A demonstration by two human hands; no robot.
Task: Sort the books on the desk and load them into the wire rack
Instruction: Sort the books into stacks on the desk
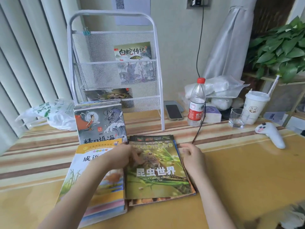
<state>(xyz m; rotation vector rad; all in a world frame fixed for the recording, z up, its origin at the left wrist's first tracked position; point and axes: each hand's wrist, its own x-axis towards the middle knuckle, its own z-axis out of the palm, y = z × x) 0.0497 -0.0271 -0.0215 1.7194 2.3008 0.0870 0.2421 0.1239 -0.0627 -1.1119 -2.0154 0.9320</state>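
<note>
Three stacks of books lie on the desk. A green insect book (156,176) tops the right stack, a yellow and white book (92,179) tops the left one, and a grey illustrated book (100,124) tops the far stack. My left hand (122,156) rests on the upper left corner of the green book, fingers curled at its edge. My right hand (191,156) touches that stack's right edge, fingers loosely bent. Behind stands the white wire rack (115,63), with one book (132,51) in the upper tier and another (109,95) in the lower tier.
A water bottle (197,103), a phone (174,111), a glass (237,118), a paper cup with a straw (255,106) and a white controller (270,131) stand to the right. A black cable (199,47) hangs down to the desk. A plastic bag (54,113) lies left.
</note>
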